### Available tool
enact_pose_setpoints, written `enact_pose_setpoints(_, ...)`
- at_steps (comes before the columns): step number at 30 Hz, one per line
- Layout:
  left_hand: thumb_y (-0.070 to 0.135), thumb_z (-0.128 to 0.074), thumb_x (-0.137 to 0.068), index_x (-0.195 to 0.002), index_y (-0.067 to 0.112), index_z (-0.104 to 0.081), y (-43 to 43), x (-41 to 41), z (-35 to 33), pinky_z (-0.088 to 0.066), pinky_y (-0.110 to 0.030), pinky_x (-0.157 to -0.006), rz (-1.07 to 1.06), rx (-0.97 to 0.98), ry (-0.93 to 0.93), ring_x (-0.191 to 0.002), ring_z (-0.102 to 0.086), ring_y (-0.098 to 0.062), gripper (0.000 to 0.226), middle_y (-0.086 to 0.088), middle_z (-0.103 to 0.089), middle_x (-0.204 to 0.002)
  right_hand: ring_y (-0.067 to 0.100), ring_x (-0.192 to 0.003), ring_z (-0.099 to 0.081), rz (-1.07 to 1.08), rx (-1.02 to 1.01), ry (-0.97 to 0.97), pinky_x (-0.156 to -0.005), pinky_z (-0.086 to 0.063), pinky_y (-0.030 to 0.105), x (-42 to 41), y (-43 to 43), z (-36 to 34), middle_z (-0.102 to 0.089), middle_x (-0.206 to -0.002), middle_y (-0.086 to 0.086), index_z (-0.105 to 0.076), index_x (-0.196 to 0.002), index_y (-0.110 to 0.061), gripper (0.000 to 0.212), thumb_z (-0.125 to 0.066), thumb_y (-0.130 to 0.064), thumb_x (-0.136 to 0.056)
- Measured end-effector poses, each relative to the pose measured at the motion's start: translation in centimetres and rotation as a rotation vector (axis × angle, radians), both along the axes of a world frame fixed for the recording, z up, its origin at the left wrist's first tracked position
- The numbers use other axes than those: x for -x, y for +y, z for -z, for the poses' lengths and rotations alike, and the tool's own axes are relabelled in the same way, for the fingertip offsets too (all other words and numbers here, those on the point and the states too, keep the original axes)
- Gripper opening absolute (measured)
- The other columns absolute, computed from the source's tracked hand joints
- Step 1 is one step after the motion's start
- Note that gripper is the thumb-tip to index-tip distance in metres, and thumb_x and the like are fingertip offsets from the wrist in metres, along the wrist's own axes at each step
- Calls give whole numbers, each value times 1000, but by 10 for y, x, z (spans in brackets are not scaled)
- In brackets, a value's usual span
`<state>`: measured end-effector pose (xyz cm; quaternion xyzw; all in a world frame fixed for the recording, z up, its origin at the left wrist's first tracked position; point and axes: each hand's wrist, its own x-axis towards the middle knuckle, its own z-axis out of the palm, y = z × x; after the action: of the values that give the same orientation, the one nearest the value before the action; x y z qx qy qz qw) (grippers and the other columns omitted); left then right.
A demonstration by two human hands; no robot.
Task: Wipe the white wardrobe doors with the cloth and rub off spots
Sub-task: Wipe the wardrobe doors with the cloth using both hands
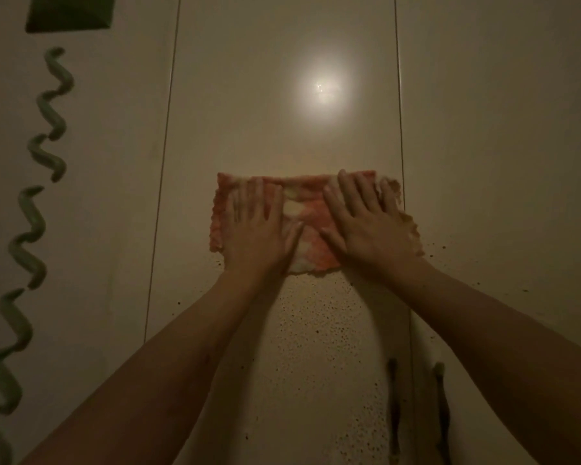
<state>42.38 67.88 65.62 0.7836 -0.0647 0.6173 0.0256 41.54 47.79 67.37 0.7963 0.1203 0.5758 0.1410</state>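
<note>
The orange-and-white cloth (311,216) lies spread flat against the middle wardrobe door (282,95), its right edge reaching the seam with the next door. The left hand (260,226) and right hand (366,219) press on it side by side, palms down, fingers (348,189) straight and slightly spread. Dark specks (316,330) dot the door below the cloth. A bright light glare (321,90) shines above. A green wavy strip (31,209) runs down the left panel under a dark block (69,11).
</note>
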Motion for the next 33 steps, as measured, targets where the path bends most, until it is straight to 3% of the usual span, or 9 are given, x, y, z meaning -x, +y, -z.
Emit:
enact_pose_setpoints(5,70,-19,-89,-152,33,-3,13,-10,-1,6,-56,-117,109,10,-48,-149,8,-28,74,-2,2,-163,24,-149,18,-48,-29,-35,-119,12,52,-8,-1,-1,14,-165,6,5,-158,-29,76,-4,-70,-94)
enact_pose_setpoints(12,66,-21,-91,-153,29,-2,17,-17,4,2,-58,-117,110,1,-80,-149,8,-24,75,-3,2,-163,26,-152,9,-81,-60,-70,-120,8,54,-14,3,7,6,-166,7,-2,-159,-29,74,-8,-67,-96)
enact_pose_setpoints(22,63,-21,-92,-153,27,-1,30,-13,53,1,-55,-118,109,0,-23,-149,10,-22,74,-4,3,-163,27,-152,11,-94,-106,-24,-120,3,56,-19,19,60,9,-166,7,2,-159,-27,74,-13,-66,-98)
enact_pose_setpoints(27,61,-22,-93,-153,26,0,39,-12,82,2,-55,-119,86,0,17,-148,13,-22,73,-5,5,-163,27,-152,8,-110,-129,-11,-120,1,56,-17,31,94,4,-166,7,-5,-159,-26,71,-15,-63,-99)
enact_pose_setpoints(33,60,-24,-92,-154,24,-4,48,-10,120,-2,-57,-118,42,2,71,-149,10,-25,74,-6,3,-162,27,-152,8,-103,-101,3,-120,1,55,-19,38,131,6,-165,7,-5,-158,-26,71,-28,-60,-101)
